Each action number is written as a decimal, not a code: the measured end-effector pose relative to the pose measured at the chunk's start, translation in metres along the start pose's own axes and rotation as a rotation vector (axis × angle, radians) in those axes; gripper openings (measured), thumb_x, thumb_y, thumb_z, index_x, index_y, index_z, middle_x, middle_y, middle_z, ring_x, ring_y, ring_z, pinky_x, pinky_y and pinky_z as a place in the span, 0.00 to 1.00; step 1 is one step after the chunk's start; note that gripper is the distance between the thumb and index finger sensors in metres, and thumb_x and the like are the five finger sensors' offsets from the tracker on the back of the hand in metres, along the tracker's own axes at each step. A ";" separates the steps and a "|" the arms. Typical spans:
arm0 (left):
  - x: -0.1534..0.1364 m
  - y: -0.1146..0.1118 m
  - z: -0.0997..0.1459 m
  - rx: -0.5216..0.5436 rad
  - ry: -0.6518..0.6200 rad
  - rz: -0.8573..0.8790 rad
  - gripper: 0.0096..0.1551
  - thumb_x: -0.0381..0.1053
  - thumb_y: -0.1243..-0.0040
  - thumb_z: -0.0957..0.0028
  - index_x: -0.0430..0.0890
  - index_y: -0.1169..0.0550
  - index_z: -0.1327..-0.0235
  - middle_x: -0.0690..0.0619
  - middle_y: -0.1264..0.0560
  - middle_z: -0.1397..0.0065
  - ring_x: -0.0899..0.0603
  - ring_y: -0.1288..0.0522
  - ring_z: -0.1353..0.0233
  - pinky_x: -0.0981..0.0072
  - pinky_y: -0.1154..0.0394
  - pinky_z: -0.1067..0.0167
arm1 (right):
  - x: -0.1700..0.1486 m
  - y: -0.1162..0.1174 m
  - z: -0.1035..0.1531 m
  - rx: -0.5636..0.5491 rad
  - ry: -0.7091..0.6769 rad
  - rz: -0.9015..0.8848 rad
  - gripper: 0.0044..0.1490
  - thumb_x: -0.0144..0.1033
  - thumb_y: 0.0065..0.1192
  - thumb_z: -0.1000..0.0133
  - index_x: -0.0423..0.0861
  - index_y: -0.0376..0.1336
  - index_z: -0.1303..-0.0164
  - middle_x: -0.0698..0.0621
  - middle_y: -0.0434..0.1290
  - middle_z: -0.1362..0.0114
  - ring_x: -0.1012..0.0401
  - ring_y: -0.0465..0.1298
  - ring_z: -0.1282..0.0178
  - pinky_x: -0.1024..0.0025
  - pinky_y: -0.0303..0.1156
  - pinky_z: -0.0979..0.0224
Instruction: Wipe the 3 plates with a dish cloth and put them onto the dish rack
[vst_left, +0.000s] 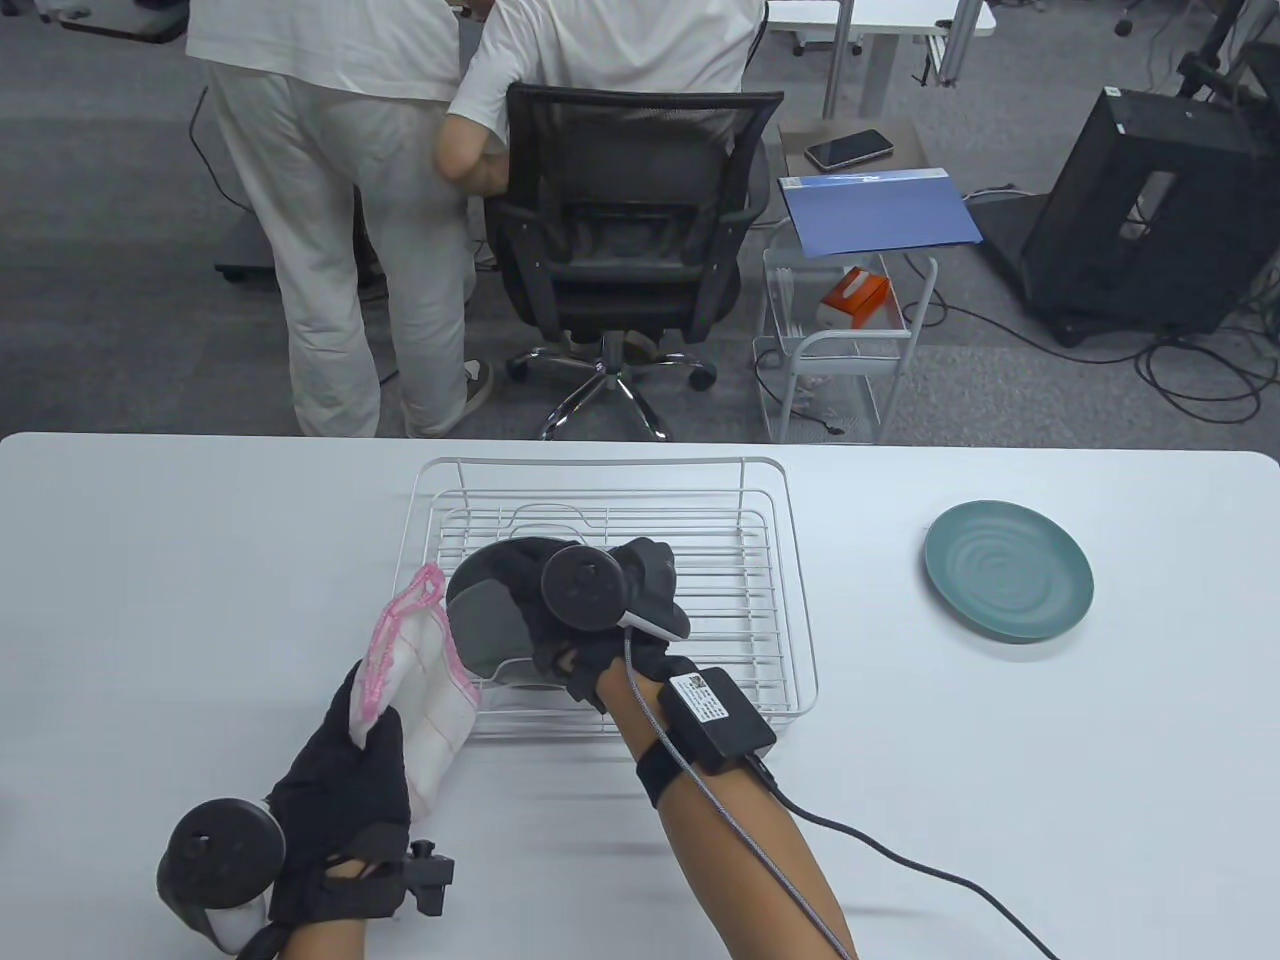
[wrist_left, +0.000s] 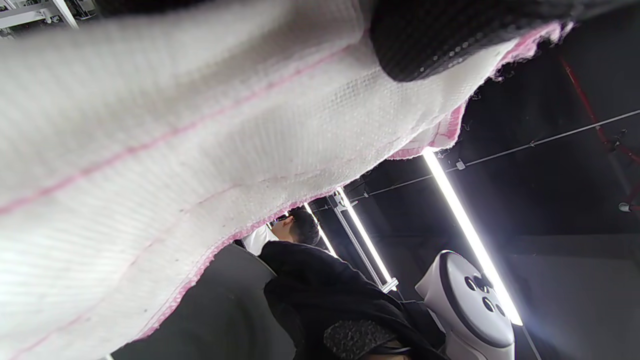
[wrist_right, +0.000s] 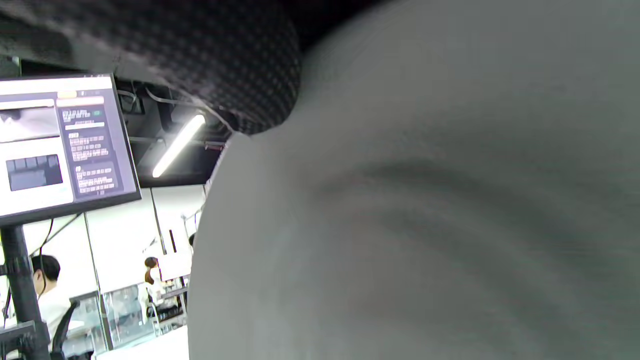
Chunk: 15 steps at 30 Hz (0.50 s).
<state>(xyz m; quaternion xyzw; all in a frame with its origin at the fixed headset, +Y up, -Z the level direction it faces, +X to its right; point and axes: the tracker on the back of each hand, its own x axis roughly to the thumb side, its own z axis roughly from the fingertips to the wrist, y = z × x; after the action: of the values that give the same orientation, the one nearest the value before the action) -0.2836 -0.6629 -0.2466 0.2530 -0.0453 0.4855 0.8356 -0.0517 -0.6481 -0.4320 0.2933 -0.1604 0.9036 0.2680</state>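
Holding a grey round plate (vst_left: 488, 625) tilted over the lower left corner of the white wire dish rack (vst_left: 790, 560), the right hand (vst_left: 600, 610) is seen at the centre of the table view, its gloved fingers curled round the plate's rim. A white dish cloth with a pink crocheted edge (vst_left: 420, 670) is gripped by the left hand (vst_left: 345, 790) at the lower left of the frame, fingers closed round its lower part, and is held just beside the plate; whether cloth and plate are touching cannot be told. In the right wrist view the frame is mostly filled by the plate's blurred grey surface. A teal round plate (vst_left: 1008, 570) is lying flat on the white table (vst_left: 1100, 800) at the right, well apart from the rack; a third plate is not seen. Several slips are judged possible: the smooth plate could be dropped onto the rack wires if the one-handed grip is loosened while the cloth is pushed against it, or the plate could be racked with one face unwiped.
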 end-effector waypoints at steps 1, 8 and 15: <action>0.000 0.000 0.000 0.000 0.000 -0.001 0.29 0.55 0.44 0.42 0.47 0.28 0.29 0.41 0.18 0.35 0.34 0.17 0.37 0.35 0.31 0.36 | -0.001 -0.002 0.000 -0.013 0.011 -0.011 0.26 0.31 0.71 0.52 0.44 0.73 0.43 0.40 0.77 0.39 0.44 0.81 0.46 0.43 0.77 0.44; 0.000 0.000 0.000 -0.002 0.001 -0.002 0.29 0.54 0.44 0.42 0.47 0.28 0.29 0.41 0.18 0.35 0.33 0.17 0.37 0.35 0.30 0.36 | -0.001 -0.016 0.007 -0.110 0.011 -0.043 0.26 0.31 0.72 0.53 0.43 0.73 0.43 0.40 0.77 0.39 0.44 0.81 0.46 0.43 0.77 0.45; -0.001 -0.001 0.001 -0.005 -0.001 0.002 0.29 0.54 0.44 0.42 0.47 0.28 0.29 0.41 0.18 0.35 0.33 0.17 0.37 0.35 0.30 0.37 | -0.014 -0.054 0.028 -0.199 0.077 -0.045 0.27 0.32 0.71 0.53 0.43 0.72 0.42 0.40 0.75 0.38 0.43 0.80 0.45 0.42 0.76 0.43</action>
<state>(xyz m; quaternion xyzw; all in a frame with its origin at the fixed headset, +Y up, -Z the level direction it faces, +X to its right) -0.2830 -0.6641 -0.2465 0.2511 -0.0472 0.4859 0.8358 0.0021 -0.6227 -0.4117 0.2336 -0.2323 0.8875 0.3221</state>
